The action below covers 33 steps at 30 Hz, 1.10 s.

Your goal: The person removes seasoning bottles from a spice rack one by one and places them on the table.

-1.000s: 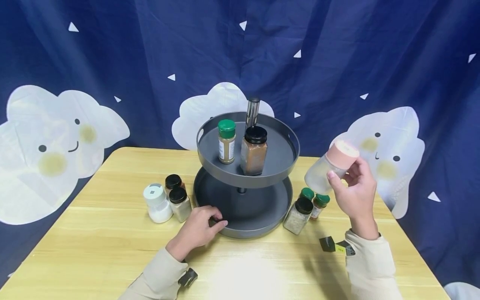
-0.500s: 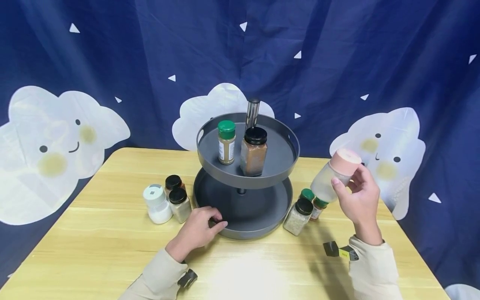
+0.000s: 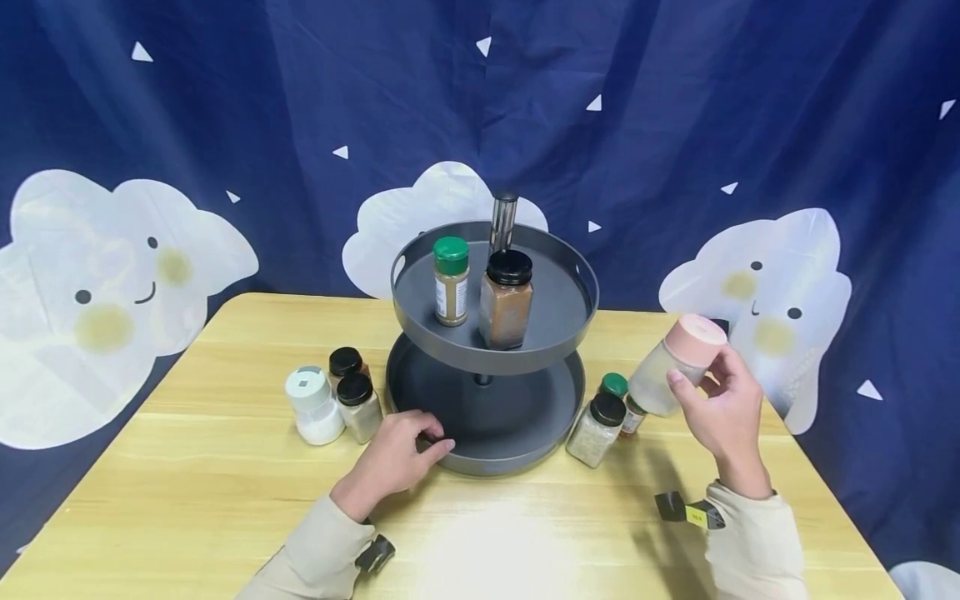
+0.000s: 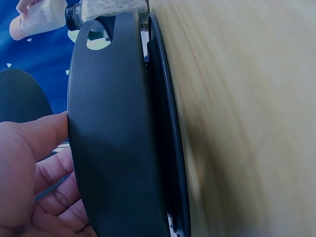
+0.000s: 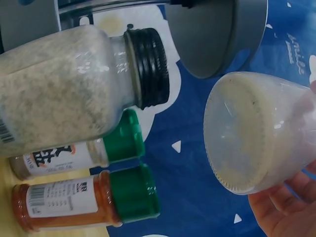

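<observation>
My right hand [image 3: 723, 417] holds a frosted seasoning jar with a pink lid [image 3: 663, 375] in the air, tilted, right of the two-tier rack. Its rounded base [image 5: 242, 133] faces the right wrist camera. My left hand [image 3: 393, 458] rests at the front-left rim of the rack's lower tray [image 3: 487, 467]. In the left wrist view its thumb [image 4: 44, 133] touches the rim and the fingers reach behind it; none lie on the outer wall. On the upper tray [image 3: 420, 342] stand a green-capped spice bottle [image 3: 452, 283] and a black-lidded jar of brown powder [image 3: 507, 304].
Left of the rack stand a white-lidded jar [image 3: 315, 408] and two black-lidded jars, the nearer one pale [image 3: 362, 412]. At its right are a black-lidded jar [image 3: 595, 437] and two green-capped bottles, one orange [image 5: 69, 205]. A blue curtain [image 3: 630, 75] hangs behind.
My right hand has moved down and slightly to the right with the pink-lidded jar. The left hand has stayed at the lower tray's rim.
</observation>
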Motion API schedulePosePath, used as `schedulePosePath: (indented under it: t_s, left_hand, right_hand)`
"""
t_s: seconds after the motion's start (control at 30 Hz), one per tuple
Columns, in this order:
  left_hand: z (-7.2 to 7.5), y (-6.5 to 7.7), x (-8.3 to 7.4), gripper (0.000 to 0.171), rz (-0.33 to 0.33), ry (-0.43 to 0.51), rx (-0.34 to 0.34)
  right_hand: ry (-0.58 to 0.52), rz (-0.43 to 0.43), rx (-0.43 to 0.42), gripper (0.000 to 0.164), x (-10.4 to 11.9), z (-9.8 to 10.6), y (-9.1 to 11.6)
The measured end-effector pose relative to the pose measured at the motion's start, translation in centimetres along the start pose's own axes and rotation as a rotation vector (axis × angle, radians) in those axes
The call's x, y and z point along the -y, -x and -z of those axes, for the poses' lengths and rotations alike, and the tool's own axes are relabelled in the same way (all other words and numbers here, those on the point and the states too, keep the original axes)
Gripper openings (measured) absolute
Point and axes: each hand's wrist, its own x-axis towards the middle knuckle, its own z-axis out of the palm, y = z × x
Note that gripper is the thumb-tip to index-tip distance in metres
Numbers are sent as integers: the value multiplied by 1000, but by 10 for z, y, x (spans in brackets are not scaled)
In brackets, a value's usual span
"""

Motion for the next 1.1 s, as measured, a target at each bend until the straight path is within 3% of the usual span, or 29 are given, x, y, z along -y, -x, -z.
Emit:
schedulePosePath:
  t_s: [0.23, 0.57, 0.77, 0.93, 1.1]
  left_hand:
    - [-1, -1, 0, 12, -1, 1, 5]
    - [-3, 1, 1, 13, -12, 0, -9]
    - [-2, 0, 2, 13, -20, -3, -8]
    - [0, 0, 2, 13, -35, -7, -18]
    - [0, 0, 1, 13, -26, -6, -7]
  right_hand:
    - [1, 23, 22, 45, -12, 6, 4]
    - [-140, 2, 26, 52, -24, 12, 9]
    - [-55, -36, 84, 51, -25, 17, 7]
    - [58, -20, 179, 50, -27, 25, 6]
    - [67, 8, 262, 52, -32, 32, 6]
